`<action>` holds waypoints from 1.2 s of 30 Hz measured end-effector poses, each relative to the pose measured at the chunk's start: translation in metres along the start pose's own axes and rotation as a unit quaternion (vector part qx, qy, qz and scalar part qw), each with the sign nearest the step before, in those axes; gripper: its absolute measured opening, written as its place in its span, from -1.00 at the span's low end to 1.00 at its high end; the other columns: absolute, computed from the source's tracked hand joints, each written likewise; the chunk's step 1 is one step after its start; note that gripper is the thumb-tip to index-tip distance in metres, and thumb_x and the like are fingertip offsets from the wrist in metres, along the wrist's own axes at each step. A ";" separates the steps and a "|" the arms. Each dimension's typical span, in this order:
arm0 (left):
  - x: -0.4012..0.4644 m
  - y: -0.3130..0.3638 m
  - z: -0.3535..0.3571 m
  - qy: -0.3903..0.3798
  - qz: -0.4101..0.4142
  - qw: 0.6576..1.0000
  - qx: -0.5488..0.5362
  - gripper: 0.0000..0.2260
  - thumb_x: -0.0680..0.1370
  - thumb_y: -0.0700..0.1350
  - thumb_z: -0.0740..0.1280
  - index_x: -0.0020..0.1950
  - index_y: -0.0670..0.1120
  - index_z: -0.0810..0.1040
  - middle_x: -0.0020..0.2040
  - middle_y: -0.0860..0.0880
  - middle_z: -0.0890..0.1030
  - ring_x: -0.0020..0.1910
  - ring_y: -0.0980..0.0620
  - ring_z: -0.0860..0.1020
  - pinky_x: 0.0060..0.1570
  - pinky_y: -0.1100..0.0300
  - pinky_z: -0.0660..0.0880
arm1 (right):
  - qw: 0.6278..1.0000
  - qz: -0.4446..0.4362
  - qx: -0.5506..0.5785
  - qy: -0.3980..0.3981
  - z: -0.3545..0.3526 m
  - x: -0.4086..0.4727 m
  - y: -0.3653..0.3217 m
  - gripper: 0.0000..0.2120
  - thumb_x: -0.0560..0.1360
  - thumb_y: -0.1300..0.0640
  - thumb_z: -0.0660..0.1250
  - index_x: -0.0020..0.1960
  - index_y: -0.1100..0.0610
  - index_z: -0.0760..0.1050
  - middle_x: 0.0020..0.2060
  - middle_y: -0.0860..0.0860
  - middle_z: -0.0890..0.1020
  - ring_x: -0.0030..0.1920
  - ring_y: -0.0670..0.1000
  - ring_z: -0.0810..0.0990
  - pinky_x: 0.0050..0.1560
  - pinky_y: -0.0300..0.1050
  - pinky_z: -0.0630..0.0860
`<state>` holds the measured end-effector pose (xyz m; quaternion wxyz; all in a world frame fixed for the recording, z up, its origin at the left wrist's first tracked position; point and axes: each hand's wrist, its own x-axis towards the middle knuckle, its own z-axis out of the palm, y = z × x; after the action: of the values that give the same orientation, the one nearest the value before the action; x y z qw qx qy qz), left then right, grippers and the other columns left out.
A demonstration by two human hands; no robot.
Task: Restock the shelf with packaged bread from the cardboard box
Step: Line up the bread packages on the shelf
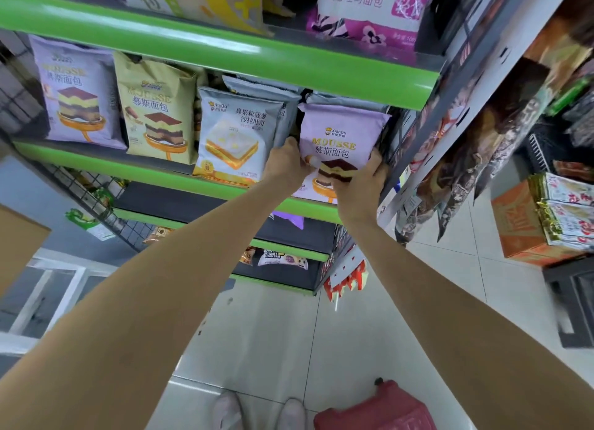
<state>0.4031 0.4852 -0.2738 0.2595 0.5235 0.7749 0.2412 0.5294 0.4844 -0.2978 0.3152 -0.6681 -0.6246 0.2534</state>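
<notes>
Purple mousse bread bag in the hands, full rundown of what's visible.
The purple mousse bread bag is a glossy plastic pillow pack, sealed, printed with yellow "MOUSSE" lettering and a layered cake slice. It stands roughly upright, tilted slightly, at the right end of the green-edged middle shelf, in front of grey bags. The left hand grips its left edge, the right hand its lower right, covering part of the print.
</notes>
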 end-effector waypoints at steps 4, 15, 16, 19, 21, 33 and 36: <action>-0.014 -0.003 -0.012 0.042 -0.014 0.999 -0.022 -0.74 0.55 -0.15 0.26 0.20 -0.22 0.47 0.05 -0.25 0.60 0.02 -0.23 0.58 -0.05 0.00 0.54 | 0.992 -0.102 -0.026 0.066 -0.002 -0.022 -0.016 -0.22 0.41 0.34 0.38 0.50 0.25 0.03 0.39 0.19 0.17 0.40 0.13 0.22 0.26 -0.25 0.26; -0.079 -0.072 -0.141 0.112 -0.061 0.991 -0.034 -0.85 0.55 -0.12 0.24 0.04 -0.07 0.57 -0.03 -0.13 0.65 -0.09 -0.16 0.63 -0.05 -0.02 0.58 | 0.948 -0.246 -0.010 -0.200 0.023 -0.065 -0.144 -0.75 0.52 0.29 0.20 0.18 0.19 0.50 0.08 0.14 0.57 0.06 0.12 0.56 0.00 -0.09 0.43; -0.087 -0.084 -0.162 0.131 -0.072 0.988 -0.034 -0.84 0.54 -0.11 0.23 0.03 -0.08 0.58 -0.05 -0.14 0.66 -0.11 -0.16 0.63 -0.05 -0.03 0.58 | 0.940 -0.261 -0.007 -0.221 0.031 -0.072 -0.165 -0.76 0.53 0.27 0.21 0.16 0.18 0.52 0.05 0.13 0.60 0.03 0.11 0.58 -0.05 -0.10 0.45; -0.108 -0.124 -0.227 0.190 -0.105 0.975 -0.056 -0.79 0.50 -0.05 0.23 -0.04 -0.13 0.60 -0.11 -0.18 0.66 -0.15 -0.19 0.63 -0.08 -0.08 0.59 | 0.908 -0.310 0.012 -0.282 0.060 -0.099 -0.233 -0.78 0.55 0.24 0.21 0.14 0.16 0.55 -0.01 0.11 0.64 -0.08 0.08 0.59 -0.15 -0.11 0.44; -0.124 -0.155 -0.271 0.239 -0.131 0.959 -0.072 -0.75 0.44 -0.02 0.22 -0.09 -0.14 0.60 -0.12 -0.21 0.66 -0.13 -0.20 0.63 -0.07 -0.06 0.59 | 0.886 -0.346 0.013 -0.307 0.085 -0.121 -0.277 -0.80 0.54 0.23 0.21 0.11 0.17 0.55 -0.04 0.13 0.65 -0.09 0.11 0.60 -0.13 -0.03 0.46; -0.169 -0.392 -0.439 0.254 -0.403 0.876 -0.068 -0.68 0.53 0.02 0.24 0.10 -0.18 0.59 0.11 -0.19 0.61 0.12 -0.18 0.55 -0.07 0.17 0.41 | 0.813 -0.364 -0.056 -0.451 0.302 -0.254 -0.466 -0.78 0.50 0.14 0.23 0.09 0.12 0.56 0.09 0.14 0.62 0.13 0.17 0.56 0.15 -0.03 0.48; -0.159 -0.428 -0.440 0.185 -0.445 0.874 -0.062 -0.58 0.56 0.05 0.24 0.21 -0.26 0.51 0.22 -0.24 0.54 0.23 -0.22 0.49 0.10 0.09 0.45 | 0.781 -0.330 -0.191 -0.495 0.368 -0.266 -0.464 -0.77 0.50 0.07 0.20 0.11 0.12 0.46 0.08 0.18 0.53 0.12 0.11 0.50 0.08 -0.14 0.40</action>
<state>-0.1279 0.1476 -0.1967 0.2235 0.0521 0.9432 0.2403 -0.0778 0.2686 -0.2179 -0.1069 -0.2499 -0.9126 0.3053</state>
